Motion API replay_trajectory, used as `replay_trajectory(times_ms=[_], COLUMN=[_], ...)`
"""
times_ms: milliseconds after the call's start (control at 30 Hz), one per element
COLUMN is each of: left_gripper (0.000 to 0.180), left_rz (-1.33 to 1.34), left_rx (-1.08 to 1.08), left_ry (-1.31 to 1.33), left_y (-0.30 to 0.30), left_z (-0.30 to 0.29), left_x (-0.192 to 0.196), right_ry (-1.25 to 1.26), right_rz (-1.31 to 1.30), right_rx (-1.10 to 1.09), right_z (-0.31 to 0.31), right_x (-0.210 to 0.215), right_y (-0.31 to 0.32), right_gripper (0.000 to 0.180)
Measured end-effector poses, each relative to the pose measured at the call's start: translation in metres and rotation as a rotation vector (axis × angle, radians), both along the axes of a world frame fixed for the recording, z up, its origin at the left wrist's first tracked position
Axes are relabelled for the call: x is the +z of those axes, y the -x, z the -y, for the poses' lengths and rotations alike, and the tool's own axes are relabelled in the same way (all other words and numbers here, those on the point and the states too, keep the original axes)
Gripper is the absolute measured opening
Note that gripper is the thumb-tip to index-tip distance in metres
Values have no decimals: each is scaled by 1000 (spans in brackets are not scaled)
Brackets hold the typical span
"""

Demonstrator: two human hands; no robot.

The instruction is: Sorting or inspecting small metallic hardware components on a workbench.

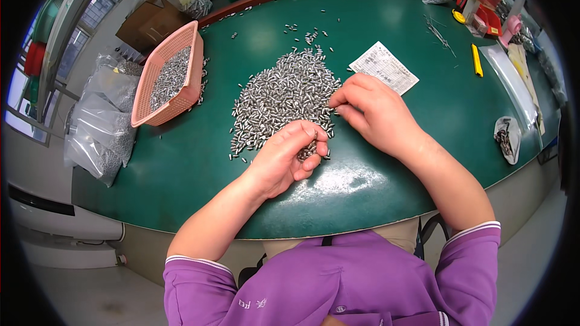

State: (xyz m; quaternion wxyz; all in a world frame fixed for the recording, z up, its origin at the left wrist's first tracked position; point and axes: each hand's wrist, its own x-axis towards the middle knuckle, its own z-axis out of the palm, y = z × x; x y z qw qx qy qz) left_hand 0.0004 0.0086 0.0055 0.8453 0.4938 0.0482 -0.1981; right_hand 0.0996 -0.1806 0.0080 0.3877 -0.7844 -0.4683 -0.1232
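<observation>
A broad heap of small silvery metal pieces [281, 90], short and rounded like little barrels, lies on the green tabletop [211, 193]. My left hand [287, 157] is curled at the heap's near edge, with several of the metal pieces [308, 150] cupped in its fingers. At the heap's right edge, my right hand [371, 108] has its thumb and fingers pinched together. Whatever sits between those fingertips, if anything, is too small to make out. Just beyond the right hand lies a printed paper slip [386, 66].
A pink plastic basket [192, 81] with more pieces stands at left, beside filled clear bags [103, 127]. To the right are a yellow cutter knife [476, 60], a small white bag [507, 139] of dark parts and clear plastic sheets [510, 84]. Thin wires [440, 35] lie farther back.
</observation>
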Motion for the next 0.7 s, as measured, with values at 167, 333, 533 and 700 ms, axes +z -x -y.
replay_trajectory(times_ms=[167,333,533,700], left_gripper=[21,20,15,19], left_rz=[-16,8,-1,-13], left_rx=[23,8,7,60], left_ry=[10,24,8,5], left_y=[0,-1,0,0], left_z=[1,0,-1,3], left_x=[3,-1,-3,-1], right_ry=[147,165,90,-120], right_rz=[-16,21,-181,-570], right_rx=[-102,-49,-5,238], right_z=[6,2,-6,-8], right_x=[-8,-15,-6,2], right_y=[-8,-7,2,15], right_gripper=[12,10,11,8])
